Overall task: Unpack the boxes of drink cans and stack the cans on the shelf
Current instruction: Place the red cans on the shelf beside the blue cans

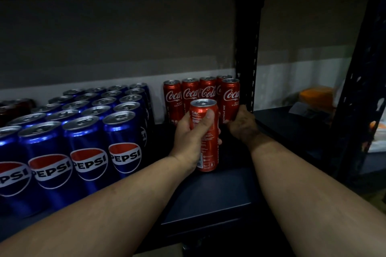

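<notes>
Head view: the left hand [193, 131] wraps thumb and fingers round the middle of a red cola can [205, 135], held upright just above the shelf [208, 192], in front of the red row. The right hand [242, 124] curls round the base of the end can [230, 100] near the shelf's right upright [247, 58]. Judgement: cans stiff, smooth, likely slippery, probably full and weighty; mid-body grip suits. Blue cans [83, 131] fill the left side. Dark shelf board, dim room, plain wall behind.

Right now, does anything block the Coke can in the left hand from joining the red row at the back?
Nothing visible does. The left hand grips the Coke can; bare shelf lies ahead beside the can under the right hand.
</notes>
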